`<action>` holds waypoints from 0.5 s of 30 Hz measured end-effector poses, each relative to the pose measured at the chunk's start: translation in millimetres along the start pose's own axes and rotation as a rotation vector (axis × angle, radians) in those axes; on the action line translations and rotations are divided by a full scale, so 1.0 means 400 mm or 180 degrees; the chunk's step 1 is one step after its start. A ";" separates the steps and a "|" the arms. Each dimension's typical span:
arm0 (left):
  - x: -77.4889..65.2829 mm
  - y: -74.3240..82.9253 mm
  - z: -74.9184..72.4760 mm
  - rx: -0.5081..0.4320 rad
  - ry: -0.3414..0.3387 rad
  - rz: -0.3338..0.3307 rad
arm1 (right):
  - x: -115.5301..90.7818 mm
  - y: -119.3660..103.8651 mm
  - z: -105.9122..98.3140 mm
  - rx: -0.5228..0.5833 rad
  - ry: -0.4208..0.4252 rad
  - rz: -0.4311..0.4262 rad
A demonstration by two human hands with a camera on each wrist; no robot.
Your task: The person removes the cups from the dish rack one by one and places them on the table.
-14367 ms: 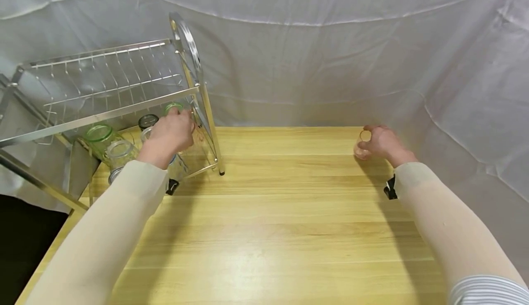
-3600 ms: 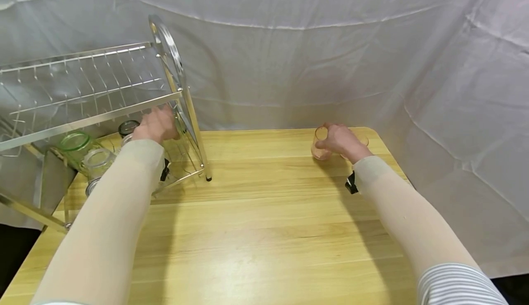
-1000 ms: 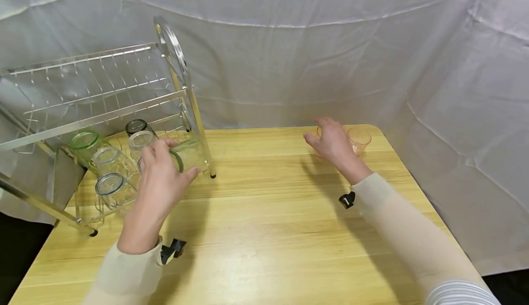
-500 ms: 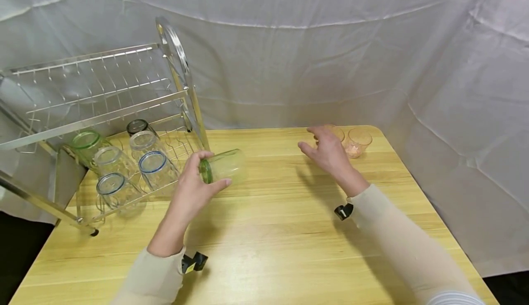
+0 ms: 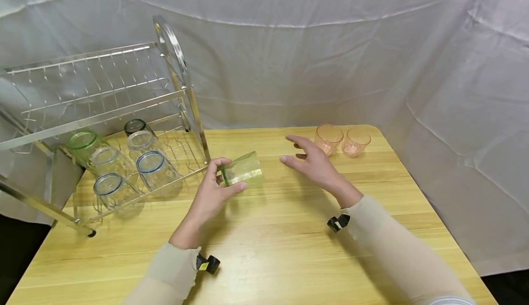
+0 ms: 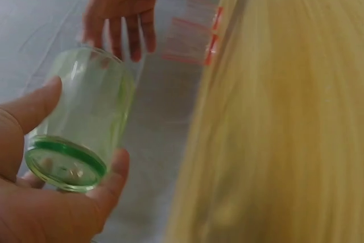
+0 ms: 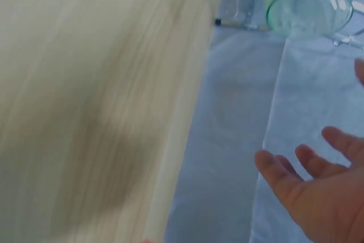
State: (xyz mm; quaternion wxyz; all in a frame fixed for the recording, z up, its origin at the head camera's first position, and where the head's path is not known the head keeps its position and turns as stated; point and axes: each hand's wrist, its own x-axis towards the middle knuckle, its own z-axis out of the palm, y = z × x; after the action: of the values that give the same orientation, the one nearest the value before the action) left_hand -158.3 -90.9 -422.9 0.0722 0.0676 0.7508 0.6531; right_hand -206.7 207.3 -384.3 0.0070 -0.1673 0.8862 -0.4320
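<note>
Head view: the left hand [image 5: 208, 195] is gripping the base end of a green glass [image 5: 244, 170] between thumb and fingers, above the table [image 5: 264, 259]; its mouth is pointing between two and three o'clock. At the glass's three o'clock, the right hand [image 5: 318, 167] is hanging near, thumb and fingers apart. Two pink glasses [image 5: 329, 140] are standing at its one and two o'clock. Six glasses [image 5: 156, 169] are sitting in the rack [image 5: 95, 118], toward nine.

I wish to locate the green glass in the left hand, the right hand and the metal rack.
Green glass [image 5: 244, 169]: head view, on its side wall.
Right hand [image 5: 317, 165]: head view, hand's middle.
Metal rack [image 5: 92, 119]: head view, upper front rail.
</note>
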 end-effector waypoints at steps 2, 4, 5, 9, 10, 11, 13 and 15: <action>0.003 -0.011 0.005 -0.0103 -0.0085 0.0076 | -0.006 -0.008 0.012 0.0176 -0.0199 -0.0016; 0.005 -0.019 0.010 -0.0234 -0.0155 0.0104 | -0.013 -0.017 0.024 0.0275 -0.0395 -0.0029; 0.007 -0.023 0.012 -0.0302 -0.0185 0.0104 | -0.017 -0.022 0.029 0.0329 -0.0493 -0.0044; 0.010 -0.030 0.025 -0.0440 -0.0236 0.0058 | -0.027 -0.030 0.049 0.0446 -0.0773 -0.0127; 0.010 -0.031 0.028 -0.0446 -0.0243 0.0050 | -0.029 -0.032 0.054 0.0494 -0.0823 -0.0152; 0.011 -0.033 0.030 -0.0454 -0.0248 0.0058 | -0.030 -0.033 0.058 0.0533 -0.0859 -0.0172; 0.012 -0.035 0.035 -0.0489 -0.0269 0.0072 | -0.033 -0.035 0.066 0.0595 -0.0909 -0.0195; 0.014 -0.038 0.040 -0.0549 -0.0315 0.0108 | -0.036 -0.037 0.072 0.0642 -0.0932 -0.0191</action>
State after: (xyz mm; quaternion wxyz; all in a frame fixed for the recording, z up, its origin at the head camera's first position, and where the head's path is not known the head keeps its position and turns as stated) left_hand -160.8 -76.5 -440.2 0.1037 0.1061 0.6860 0.7123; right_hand -184.3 181.2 -392.9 0.1398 -0.2532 0.8225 -0.4898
